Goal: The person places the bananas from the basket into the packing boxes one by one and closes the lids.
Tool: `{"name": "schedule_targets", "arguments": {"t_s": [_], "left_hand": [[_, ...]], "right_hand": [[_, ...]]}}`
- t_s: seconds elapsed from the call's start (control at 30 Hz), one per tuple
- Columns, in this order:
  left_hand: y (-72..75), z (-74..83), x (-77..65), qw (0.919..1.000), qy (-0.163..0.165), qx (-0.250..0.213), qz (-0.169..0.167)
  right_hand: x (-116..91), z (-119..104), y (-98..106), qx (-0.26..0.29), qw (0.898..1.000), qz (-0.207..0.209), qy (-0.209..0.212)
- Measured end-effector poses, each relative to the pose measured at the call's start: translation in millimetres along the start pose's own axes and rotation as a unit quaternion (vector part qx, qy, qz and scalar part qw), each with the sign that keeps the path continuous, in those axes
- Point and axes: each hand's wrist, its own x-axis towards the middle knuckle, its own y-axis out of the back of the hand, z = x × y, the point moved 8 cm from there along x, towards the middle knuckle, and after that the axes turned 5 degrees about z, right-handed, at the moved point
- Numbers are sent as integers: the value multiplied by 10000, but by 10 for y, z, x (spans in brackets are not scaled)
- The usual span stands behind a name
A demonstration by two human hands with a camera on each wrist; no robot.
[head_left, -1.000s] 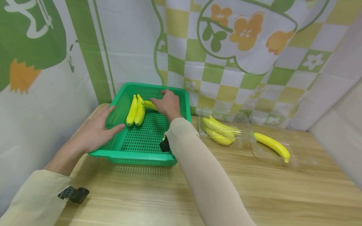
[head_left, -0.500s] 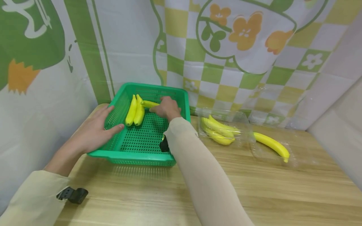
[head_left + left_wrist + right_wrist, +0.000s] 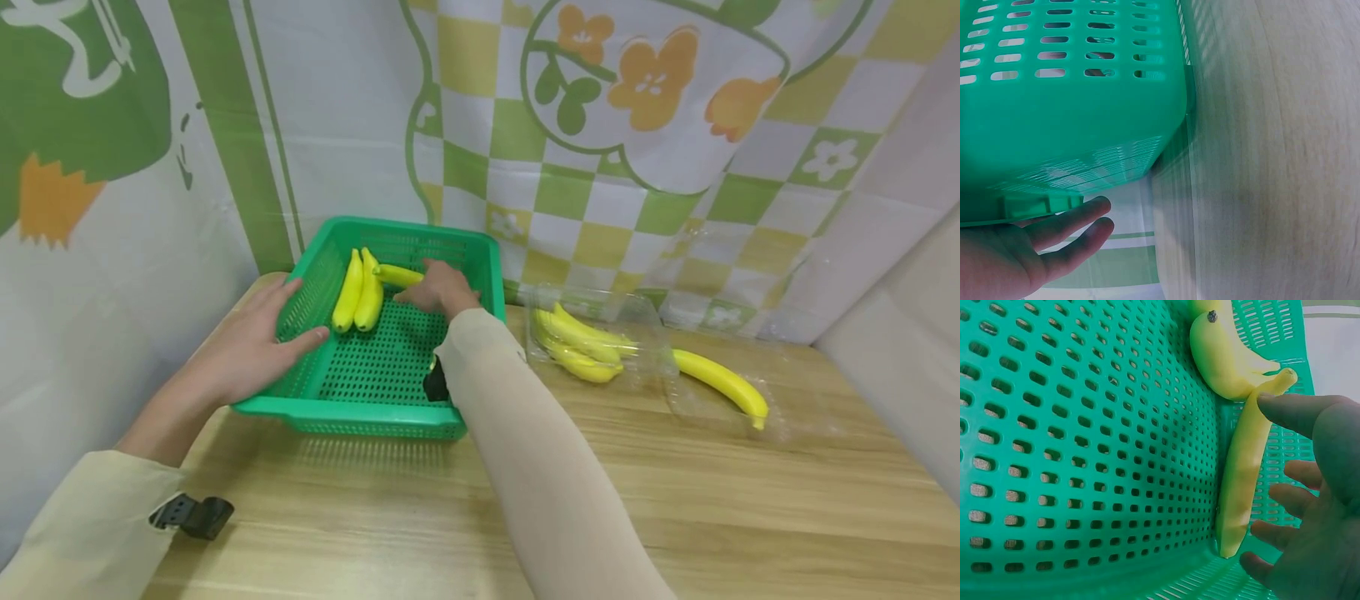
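A green plastic basket (image 3: 375, 413) stands on the table, with two yellow bananas (image 3: 360, 292) side by side at its left. Across their stems' side, a third banana (image 3: 1244, 469) lies along the far wall. Over it is my right hand (image 3: 441, 287); its thumb overlaps the stem end in the right wrist view, and the other fingers are spread beside the banana, not wrapped round it. My left hand (image 3: 251, 346) rests at the basket's left rim, thumb reaching inside. In the left wrist view its fingers (image 3: 1075, 240) stretch out loosely below the rim.
Right of the basket, a clear plastic box (image 3: 652, 329) holds several bananas (image 3: 581, 342). Another banana (image 3: 723, 385) lies farther right by the clear plastic. A patterned curtain (image 3: 570, 208) hangs close behind the basket, with a white wall at the left.
My right hand has lowered slightly and its fingers have spread, so more of the third banana shows. That banana lies in the basket. My left hand has stayed at the rim.
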Motion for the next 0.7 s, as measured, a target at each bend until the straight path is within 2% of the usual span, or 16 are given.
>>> {"name": "schedule_targets", "arguments": {"t_s": [0.2,0.7], "left_hand": [[-5,-2,1,10000,1,-12,-16],[-6,-9,6,10000,31,10,-52]], "right_hand": [[-15,5,-34,-150,9996,-245,80],[-37,22,-13,-709,9974,-41,75]]}}
